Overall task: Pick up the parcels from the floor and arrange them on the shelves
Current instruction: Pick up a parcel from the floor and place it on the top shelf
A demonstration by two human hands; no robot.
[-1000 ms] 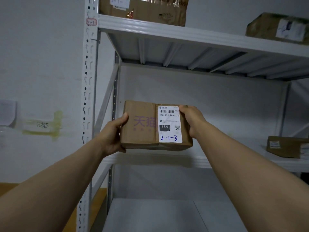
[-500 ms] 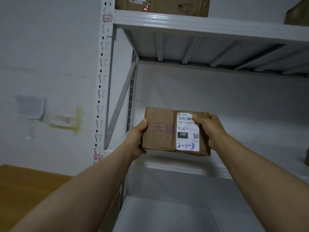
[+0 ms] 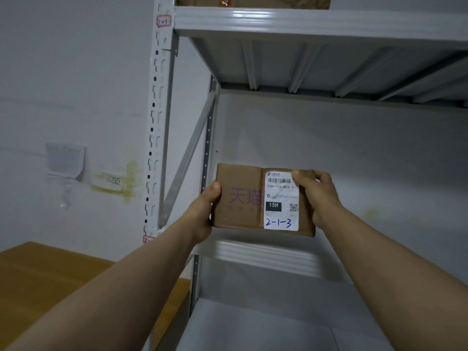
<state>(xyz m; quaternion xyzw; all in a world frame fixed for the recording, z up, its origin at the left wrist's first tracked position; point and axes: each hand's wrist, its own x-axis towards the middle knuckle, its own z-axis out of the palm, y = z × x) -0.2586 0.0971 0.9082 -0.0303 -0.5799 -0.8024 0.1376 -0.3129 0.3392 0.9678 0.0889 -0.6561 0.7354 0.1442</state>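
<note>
A brown cardboard parcel (image 3: 240, 198) with a white label marked "2-1-3" is held up in front of the white metal shelving. My left hand (image 3: 202, 214) grips its left edge, thumb on the front face. My right hand (image 3: 316, 196) grips its right edge, thumb over the label's top corner. The parcel hangs just above the front lip of the middle shelf (image 3: 266, 257), near the shelf's left end. The upper shelf (image 3: 304, 21) runs overhead.
Another cardboard box (image 3: 253, 0) sits on the upper shelf. The slotted upright post (image 3: 155, 122) carries a "2-1" tag. A lower shelf (image 3: 253, 325) lies below. A wooden surface (image 3: 50, 274) is at the left, beside a white wall with paper notes.
The view has swung left and the parcel now sits further right and lower in view, closer to the middle shelf's lip. Both hands keep their hold. The parcels at the right have left view.
</note>
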